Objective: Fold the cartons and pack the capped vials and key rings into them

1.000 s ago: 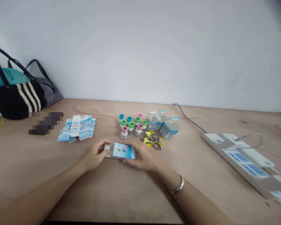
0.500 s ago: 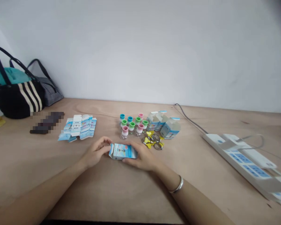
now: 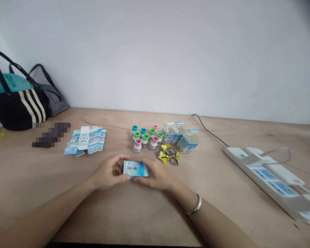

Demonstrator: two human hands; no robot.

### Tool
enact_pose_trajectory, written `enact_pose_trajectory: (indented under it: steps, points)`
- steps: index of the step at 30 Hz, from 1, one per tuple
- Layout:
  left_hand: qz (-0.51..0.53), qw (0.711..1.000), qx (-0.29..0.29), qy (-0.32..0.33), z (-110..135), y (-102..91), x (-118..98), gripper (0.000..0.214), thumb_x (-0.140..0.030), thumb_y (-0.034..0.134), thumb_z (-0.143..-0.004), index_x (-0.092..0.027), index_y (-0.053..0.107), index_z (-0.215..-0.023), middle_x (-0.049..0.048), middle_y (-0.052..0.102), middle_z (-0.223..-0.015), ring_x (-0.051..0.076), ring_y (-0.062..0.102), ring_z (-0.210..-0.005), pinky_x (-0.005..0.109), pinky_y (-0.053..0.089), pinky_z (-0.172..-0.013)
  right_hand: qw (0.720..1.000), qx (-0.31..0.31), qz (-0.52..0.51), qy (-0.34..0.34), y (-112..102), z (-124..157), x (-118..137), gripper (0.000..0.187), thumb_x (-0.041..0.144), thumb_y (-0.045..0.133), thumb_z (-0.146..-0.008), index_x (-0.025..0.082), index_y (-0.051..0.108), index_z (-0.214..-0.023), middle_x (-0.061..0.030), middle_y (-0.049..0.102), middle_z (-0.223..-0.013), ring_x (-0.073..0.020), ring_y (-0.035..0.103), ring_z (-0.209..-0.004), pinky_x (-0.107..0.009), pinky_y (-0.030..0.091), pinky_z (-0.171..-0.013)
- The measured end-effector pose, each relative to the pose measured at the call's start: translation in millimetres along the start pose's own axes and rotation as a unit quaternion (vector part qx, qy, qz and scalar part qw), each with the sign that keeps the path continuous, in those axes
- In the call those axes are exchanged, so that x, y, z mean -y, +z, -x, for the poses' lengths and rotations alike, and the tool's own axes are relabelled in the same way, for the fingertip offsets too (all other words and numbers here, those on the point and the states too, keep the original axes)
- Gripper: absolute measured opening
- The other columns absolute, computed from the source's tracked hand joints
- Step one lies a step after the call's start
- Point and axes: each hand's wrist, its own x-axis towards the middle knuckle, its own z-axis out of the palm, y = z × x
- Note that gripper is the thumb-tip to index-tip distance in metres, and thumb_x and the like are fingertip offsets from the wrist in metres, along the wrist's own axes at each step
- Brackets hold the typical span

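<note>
A small box (image 3: 136, 168) is grasped by left hand (image 3: 107, 174) and right hand (image 3: 157, 175), its hidden end possibly closed; opened cartons (image 3: 188, 143) are set nearby, flat packs (image 3: 84, 139) left unfolded.

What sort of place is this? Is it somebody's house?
Maybe a home or a small workroom; I can't tell which. It looks like a work spot: a plain wooden table, flattened cartons and a power strip.
</note>
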Motion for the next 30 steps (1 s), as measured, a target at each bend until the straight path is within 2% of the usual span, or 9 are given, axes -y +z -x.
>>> enact_pose_trajectory:
  steps: [4, 9, 15, 19, 21, 23, 25, 27, 30]
  points:
    - [-0.048, 0.999, 0.011, 0.011, 2, 0.8, -1, 0.061, -0.031, 0.076, -0.065, -0.020, 0.052, -0.120, 0.0067, 0.065, -0.101, 0.017, 0.063, -0.076, 0.029, 0.052, -0.066, 0.999, -0.051, -0.005, 0.011, -1, 2, -1, 0.062, 0.037, 0.074, -0.071, 0.021, 0.049, -0.125, -0.0103, 0.061, -0.116, -0.0253, 0.060, -0.104, -0.037, 0.047, -0.087]
    - [0.066, 0.997, 0.019, -0.017, 0, -4.9, -2, 0.053, -0.025, 0.071, -0.071, -0.019, 0.048, -0.119, 0.0075, 0.066, -0.102, 0.020, 0.065, -0.091, 0.037, 0.053, -0.082, 0.978, -0.159, -0.116, 0.060, -7, 4, -9, 0.085, 0.038, 0.077, -0.067, 0.023, 0.030, -0.136, -0.0117, 0.054, -0.119, -0.0220, 0.058, -0.099, -0.036, 0.049, -0.083]
    - [0.066, 0.996, 0.052, -0.017, 1, -1.1, -4, 0.056, -0.028, 0.070, -0.074, -0.019, 0.046, -0.123, 0.0098, 0.064, -0.111, 0.021, 0.064, -0.097, 0.039, 0.051, -0.086, 0.979, -0.107, -0.142, 0.102, 2, -2, -1, 0.067, 0.041, 0.077, -0.065, 0.020, 0.045, -0.120, -0.0050, 0.060, -0.098, -0.0169, 0.058, -0.081, -0.028, 0.049, -0.067]
    - [-0.131, 0.990, -0.019, 0.057, 3, -7.0, -4, 0.056, -0.037, 0.067, -0.075, -0.022, 0.049, -0.125, 0.0101, 0.061, -0.118, 0.023, 0.061, -0.101, 0.040, 0.050, -0.087, 0.988, -0.059, -0.059, 0.133, -20, -1, 12, 0.046, 0.037, 0.072, -0.068, 0.017, 0.052, -0.104, -0.0007, 0.062, -0.080, -0.0142, 0.057, -0.066, -0.023, 0.045, -0.055]
    - [-0.290, 0.946, -0.090, 0.117, 0, -17.4, -3, 0.046, -0.039, 0.066, -0.075, -0.023, 0.057, -0.117, 0.0094, 0.058, -0.122, 0.026, 0.055, -0.110, 0.043, 0.044, -0.095, 0.981, -0.028, 0.063, 0.179, -45, 5, 18, 0.045, 0.032, 0.072, -0.065, 0.019, 0.052, -0.103, -0.0002, 0.063, -0.077, -0.0151, 0.058, -0.063, -0.024, 0.044, -0.054]
    - [-0.423, 0.882, -0.147, 0.149, -3, -29.3, 0, 0.034, -0.038, 0.064, -0.076, -0.024, 0.064, -0.107, 0.0095, 0.057, -0.123, 0.029, 0.050, -0.116, 0.048, 0.036, -0.101, 0.936, -0.033, 0.228, 0.267, -73, 15, 22, 0.043, 0.032, 0.070, -0.064, 0.019, 0.054, -0.102, -0.0026, 0.064, -0.076, -0.0201, 0.062, -0.066, -0.026, 0.043, -0.055]
    - [-0.513, 0.825, -0.181, 0.154, -6, -39.0, 5, 0.027, -0.036, 0.062, -0.077, -0.023, 0.067, -0.100, 0.0107, 0.057, -0.124, 0.032, 0.048, -0.119, 0.051, 0.033, -0.102, 0.840, -0.050, 0.369, 0.395, -97, 25, 22, 0.042, 0.039, 0.066, -0.067, 0.017, 0.054, -0.100, -0.0093, 0.066, -0.079, -0.0280, 0.064, -0.071, -0.031, 0.043, -0.055]
    - [-0.569, 0.785, -0.193, 0.150, -8, -44.6, 9, 0.024, -0.035, 0.060, -0.079, -0.022, 0.069, -0.097, 0.0118, 0.056, -0.126, 0.032, 0.047, -0.120, 0.051, 0.032, -0.101, 0.764, -0.061, 0.424, 0.482, -113, 35, 17, 0.042, 0.043, 0.062, -0.071, 0.013, 0.053, -0.099, -0.0170, 0.067, -0.087, -0.0340, 0.065, -0.078, -0.034, 0.044, -0.057]
    - [-0.618, 0.747, -0.200, 0.142, -8, -47.1, 14, 0.024, -0.035, 0.057, -0.081, -0.020, 0.070, -0.093, 0.0136, 0.056, -0.127, 0.033, 0.046, -0.122, 0.051, 0.029, -0.103, 0.722, -0.104, 0.419, 0.541, -124, 44, -3, 0.044, 0.044, 0.060, -0.073, 0.011, 0.053, -0.101, -0.0226, 0.066, -0.096, -0.0371, 0.064, -0.086, -0.036, 0.046, -0.059]
